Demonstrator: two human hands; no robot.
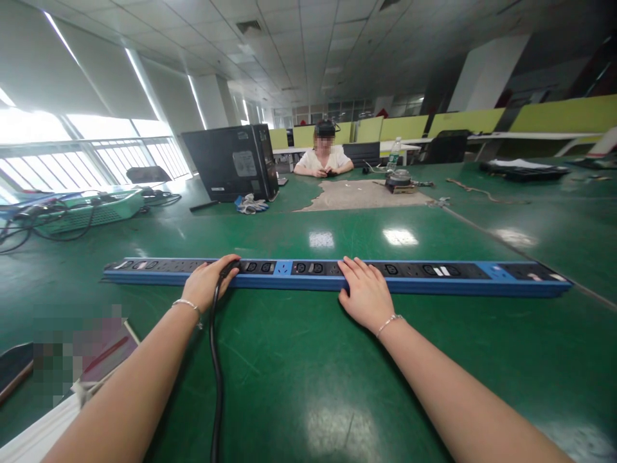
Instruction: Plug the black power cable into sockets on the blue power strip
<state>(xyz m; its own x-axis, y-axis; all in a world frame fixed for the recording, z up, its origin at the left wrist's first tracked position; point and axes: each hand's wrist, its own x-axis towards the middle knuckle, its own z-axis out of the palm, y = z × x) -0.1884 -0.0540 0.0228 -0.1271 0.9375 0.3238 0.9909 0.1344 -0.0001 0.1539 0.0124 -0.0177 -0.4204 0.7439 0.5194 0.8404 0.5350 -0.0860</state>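
From the head view, I located the blue power strip (311,281) lying lengthwise across the green table (289,360), well in from the table's far edge. The left hand (205,283) had its fingers clamped on a black plug (228,266) at the strip's top face; I could not tell whether the plug was seated. Its cord (216,366) ran down toward the table's near edge. The right hand (369,292) lay over the strip, fingers extended and slightly apart; I could not tell whether they gripped. Container: one green perforated basket (103,212), toward the table's left edge. Contents: tangled black cables (60,205), some hanging over the rim.
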